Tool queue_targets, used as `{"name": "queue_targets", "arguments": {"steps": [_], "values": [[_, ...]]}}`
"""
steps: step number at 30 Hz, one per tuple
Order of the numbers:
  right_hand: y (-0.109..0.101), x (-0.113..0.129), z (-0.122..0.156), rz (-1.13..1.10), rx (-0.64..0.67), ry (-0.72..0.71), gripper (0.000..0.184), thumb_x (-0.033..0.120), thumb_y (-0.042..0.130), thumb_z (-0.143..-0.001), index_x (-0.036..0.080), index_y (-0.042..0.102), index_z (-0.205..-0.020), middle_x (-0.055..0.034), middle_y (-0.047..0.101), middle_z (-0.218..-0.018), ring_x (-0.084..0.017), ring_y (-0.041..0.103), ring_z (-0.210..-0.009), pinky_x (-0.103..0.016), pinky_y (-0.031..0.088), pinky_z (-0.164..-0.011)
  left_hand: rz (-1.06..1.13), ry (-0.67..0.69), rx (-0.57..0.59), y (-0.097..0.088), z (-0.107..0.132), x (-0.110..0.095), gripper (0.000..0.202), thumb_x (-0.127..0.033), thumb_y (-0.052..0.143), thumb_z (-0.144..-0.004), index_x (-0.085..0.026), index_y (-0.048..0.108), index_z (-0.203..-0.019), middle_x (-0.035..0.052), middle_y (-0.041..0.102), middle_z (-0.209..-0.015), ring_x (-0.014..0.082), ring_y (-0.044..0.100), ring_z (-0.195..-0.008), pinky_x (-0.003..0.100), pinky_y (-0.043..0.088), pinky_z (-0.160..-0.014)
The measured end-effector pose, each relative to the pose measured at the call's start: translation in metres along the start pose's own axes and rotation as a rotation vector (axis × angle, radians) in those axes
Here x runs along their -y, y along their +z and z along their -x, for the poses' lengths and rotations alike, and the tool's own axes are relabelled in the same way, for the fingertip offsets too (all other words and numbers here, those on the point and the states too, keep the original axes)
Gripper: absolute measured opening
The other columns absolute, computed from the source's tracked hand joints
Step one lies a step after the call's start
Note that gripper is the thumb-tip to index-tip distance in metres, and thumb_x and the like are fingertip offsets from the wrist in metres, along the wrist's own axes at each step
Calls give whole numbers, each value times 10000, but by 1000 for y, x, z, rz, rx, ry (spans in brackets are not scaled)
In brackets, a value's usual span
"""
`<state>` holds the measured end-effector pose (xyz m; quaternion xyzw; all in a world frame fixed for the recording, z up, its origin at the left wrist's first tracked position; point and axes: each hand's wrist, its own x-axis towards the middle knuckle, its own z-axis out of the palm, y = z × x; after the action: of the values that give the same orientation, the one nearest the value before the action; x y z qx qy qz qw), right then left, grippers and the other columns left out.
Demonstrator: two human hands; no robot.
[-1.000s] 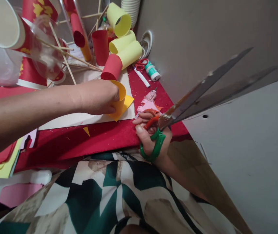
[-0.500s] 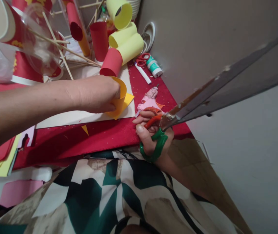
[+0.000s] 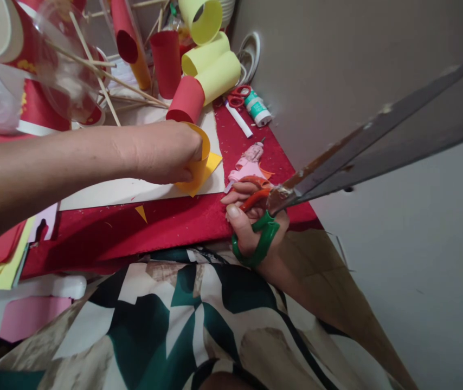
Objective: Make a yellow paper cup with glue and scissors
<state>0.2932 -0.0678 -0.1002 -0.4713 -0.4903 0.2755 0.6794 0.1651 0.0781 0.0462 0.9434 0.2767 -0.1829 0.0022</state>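
My left hand (image 3: 162,153) is closed round a rolled orange-yellow paper tube (image 3: 198,162), pressing it on a white board (image 3: 134,189). A flat piece of the same orange paper (image 3: 212,163) sticks out under the tube. My right hand (image 3: 251,225) grips large scissors (image 3: 337,157) by their green and orange handles at the red table's front edge. The long blades point up and to the right, slightly apart, close to the camera. Nothing lies between the blades.
Red and pale yellow paper tubes (image 3: 211,76) pile at the back with wooden sticks (image 3: 105,81) and paper cups. A pink glue gun (image 3: 248,165), small red scissors (image 3: 237,97) and a glue bottle (image 3: 258,108) lie near the grey wall (image 3: 337,65). Paper sheets (image 3: 4,265) lie at left.
The scissors' blades have swung up and right, nearer the camera. My left hand has stayed on the orange tube, with the view shifting slightly.
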Motion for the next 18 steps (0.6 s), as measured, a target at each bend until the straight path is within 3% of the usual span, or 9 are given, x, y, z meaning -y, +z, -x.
{"name": "queue_targets", "arguments": {"steps": [6, 11, 15, 18], "values": [[-1, -2, 2, 14, -23, 6, 323, 199, 670, -876, 244, 658, -1195, -4, 703, -923, -88, 578, -607, -232, 447, -515, -69, -47, 69, -5, 2, -5, 187, -262, 625, -823, -146, 769, -850, 46, 680, -723, 209, 652, -802, 306, 459, -803], [2, 1, 0, 1, -49, 32, 260, 204, 706, -838, 218, 661, -1093, 3, 706, -876, -85, 585, -585, -223, 482, -522, -87, -37, 113, -6, 7, -7, 223, -243, 590, -873, -126, 778, -896, 60, 721, -797, 176, 645, -769, 276, 445, -754], [4, 2, -2, 1, -61, 31, 234, 206, 703, -840, 217, 651, -1067, 1, 701, -846, -91, 579, -576, -232, 497, -535, -68, -45, 92, -6, 15, -7, 218, -286, 612, -873, -181, 787, -949, 46, 729, -825, 187, 672, -766, 277, 444, -708], [3, 2, -2, 14, -50, 64, 227, 249, 704, -849, 226, 653, -1068, 0, 697, -857, -99, 577, -577, -255, 510, -560, 37, -46, 14, -6, 25, -5, 220, -271, 636, -856, -189, 789, -991, 67, 753, -920, 215, 693, -821, 297, 462, -742]]}}
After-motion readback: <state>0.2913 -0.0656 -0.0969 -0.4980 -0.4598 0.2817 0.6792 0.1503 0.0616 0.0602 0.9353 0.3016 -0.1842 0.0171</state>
